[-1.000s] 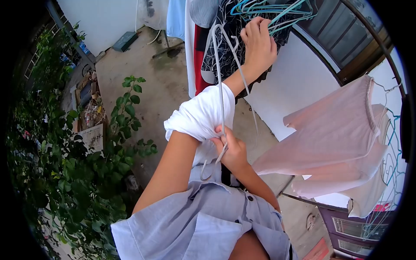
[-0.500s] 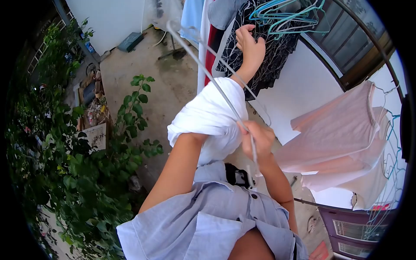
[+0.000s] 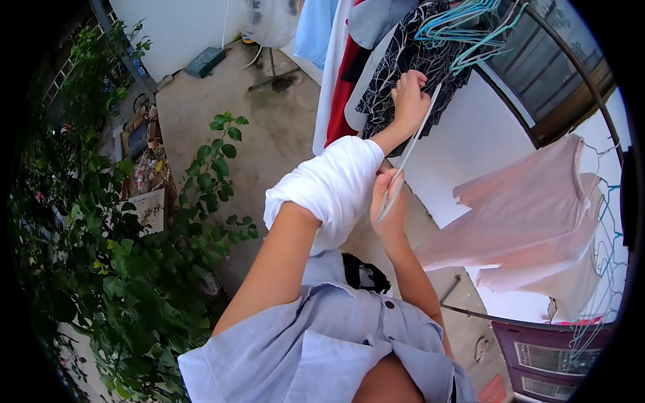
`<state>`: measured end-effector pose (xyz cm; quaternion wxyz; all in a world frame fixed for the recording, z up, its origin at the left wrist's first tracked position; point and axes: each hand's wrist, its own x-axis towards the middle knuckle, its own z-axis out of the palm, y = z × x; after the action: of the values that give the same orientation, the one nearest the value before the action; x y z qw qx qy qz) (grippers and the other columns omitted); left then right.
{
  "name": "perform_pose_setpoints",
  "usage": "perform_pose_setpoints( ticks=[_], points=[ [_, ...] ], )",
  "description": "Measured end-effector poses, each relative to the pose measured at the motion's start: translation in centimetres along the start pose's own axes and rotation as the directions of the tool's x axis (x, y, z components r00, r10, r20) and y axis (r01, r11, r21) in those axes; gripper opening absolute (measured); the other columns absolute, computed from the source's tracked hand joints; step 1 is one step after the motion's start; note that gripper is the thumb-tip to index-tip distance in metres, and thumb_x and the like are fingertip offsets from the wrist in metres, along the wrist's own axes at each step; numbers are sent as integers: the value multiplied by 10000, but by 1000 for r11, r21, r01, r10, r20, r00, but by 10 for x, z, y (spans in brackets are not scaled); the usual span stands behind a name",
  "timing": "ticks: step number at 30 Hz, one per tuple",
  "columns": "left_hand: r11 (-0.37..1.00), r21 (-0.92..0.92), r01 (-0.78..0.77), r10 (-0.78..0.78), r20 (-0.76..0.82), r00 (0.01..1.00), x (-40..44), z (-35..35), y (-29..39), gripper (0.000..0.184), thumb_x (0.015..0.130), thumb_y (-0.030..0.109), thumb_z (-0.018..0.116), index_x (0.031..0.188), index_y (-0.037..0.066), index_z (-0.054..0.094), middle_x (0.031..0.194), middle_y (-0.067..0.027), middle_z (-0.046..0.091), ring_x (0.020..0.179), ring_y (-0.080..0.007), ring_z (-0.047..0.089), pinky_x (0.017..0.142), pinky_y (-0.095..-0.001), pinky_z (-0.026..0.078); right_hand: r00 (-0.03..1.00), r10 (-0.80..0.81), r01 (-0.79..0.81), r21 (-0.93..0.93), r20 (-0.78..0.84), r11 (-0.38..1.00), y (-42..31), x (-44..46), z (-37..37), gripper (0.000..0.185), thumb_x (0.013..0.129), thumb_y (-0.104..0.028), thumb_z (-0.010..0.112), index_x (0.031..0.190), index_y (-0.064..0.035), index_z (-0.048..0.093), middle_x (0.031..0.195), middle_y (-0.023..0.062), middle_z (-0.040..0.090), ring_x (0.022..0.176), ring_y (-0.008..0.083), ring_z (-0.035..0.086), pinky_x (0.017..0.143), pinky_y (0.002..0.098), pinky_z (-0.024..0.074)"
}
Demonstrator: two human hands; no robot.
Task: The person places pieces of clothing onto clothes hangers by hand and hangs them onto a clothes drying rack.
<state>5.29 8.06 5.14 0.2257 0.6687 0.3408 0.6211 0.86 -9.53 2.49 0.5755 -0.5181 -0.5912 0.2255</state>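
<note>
A white garment (image 3: 329,191) is draped in folds around my left forearm. Past it, my left hand (image 3: 410,104) is loosely bent with thumb and fingers apart, holding nothing that I can see. It is in front of a black-and-white patterned garment (image 3: 403,60). My right hand (image 3: 388,208), lower down beside the white cloth, is closed around a pale clothes hanger (image 3: 418,136). Seen nearly edge-on, the hanger slants up to the right, its far end close to my left hand. Whether it touches that hand, I cannot tell.
Several blue-green hangers (image 3: 463,27) hang at the top, beside a red garment (image 3: 344,101) and a light blue one (image 3: 314,30). Pink clothing (image 3: 517,208) hangs at the right from a curved dark rail (image 3: 578,64). Leafy plants (image 3: 148,269) fill the left.
The hanger in my right hand has swung from leaning up-left across the white garment to leaning up-right, turning edge-on. My left hand has shifted right and down.
</note>
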Motion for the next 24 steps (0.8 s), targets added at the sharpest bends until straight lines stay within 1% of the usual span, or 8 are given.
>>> perform_pose_setpoints(
  ticks=[6,10,13,14,15,16,23,24],
  points=[
    [998,-64,-8,28,324,946,-15,12,23,58,697,62,464,754,63,476,795,-101,477,772,-269,468,650,-382,325,984,-14,12,-9,-178,1000,-13,-6,1,198,832,-107,443,695,-51,311,649,13,303,593,92,295,548,211,287],
    [976,-200,-91,163,376,912,-35,39,19,49,735,65,474,728,33,510,681,-90,475,544,-171,473,512,-281,390,943,-268,276,12,-195,961,-60,24,-14,230,814,-39,453,655,-67,289,610,-17,285,568,58,261,506,185,245],
    [958,215,-192,31,585,810,-92,-119,56,311,798,211,431,1044,21,430,1062,-124,411,933,-173,405,796,-273,330,906,-415,396,-171,-88,902,-90,52,-31,211,807,2,443,668,-58,296,584,-23,277,537,48,262,462,190,241],
    [952,256,-169,-36,641,766,-107,-159,66,410,818,260,417,1149,17,403,1189,-136,390,1062,-174,382,890,-270,310,903,-418,406,-121,-102,906,-95,60,-36,210,798,7,453,663,-58,305,590,-23,281,547,48,267,480,184,251],
    [939,-48,342,-232,644,729,-121,-176,73,467,818,294,428,1190,23,347,1215,-127,365,1092,-166,358,896,-262,309,905,-411,385,-198,-110,901,-105,65,-46,237,796,-35,477,647,-76,298,593,-33,279,559,43,259,496,177,242],
    [588,-318,744,-375,708,599,-129,-182,79,530,817,327,439,1230,29,291,1241,-118,340,1122,-157,335,903,-254,308,908,-404,361,-275,-115,891,-115,67,-57,268,794,-77,501,630,-94,290,596,-44,276,571,38,251,513,170,233],
    [180,-490,853,-417,747,517,-139,-104,75,719,768,461,486,1264,25,202,1277,-120,288,1141,-215,330,930,-323,298,923,-367,307,-351,-117,884,-137,45,-134,247,809,-34,464,640,-80,290,586,-33,269,541,48,263,479,184,254],
    [-9,-735,678,-102,675,731,-142,-111,77,783,735,499,503,1268,27,179,1287,-128,268,1155,-250,312,934,-368,293,960,-260,220,-295,-107,930,-128,31,-142,257,810,-41,467,636,-82,283,581,-31,270,534,50,261,471,187,253]
  ],
)
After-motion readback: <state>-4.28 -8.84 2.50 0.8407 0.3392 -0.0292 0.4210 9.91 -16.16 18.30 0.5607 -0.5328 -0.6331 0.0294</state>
